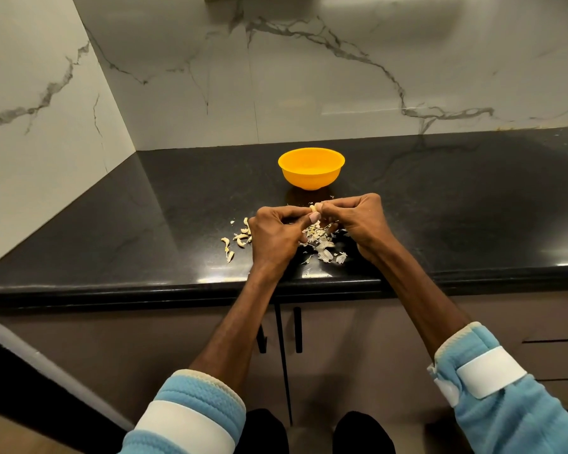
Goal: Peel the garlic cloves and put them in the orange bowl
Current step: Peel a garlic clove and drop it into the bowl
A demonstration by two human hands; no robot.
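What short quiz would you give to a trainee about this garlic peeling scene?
1. True or false: the orange bowl stands beyond the left hand and the right hand, apart from them.
2. What do both hands pinch? A. a garlic clove B. a knife C. a spoon
3. Fill in: the loose garlic skins lie on the black ____.
Key: 1 true; 2 A; 3 countertop.

No readable text anywhere.
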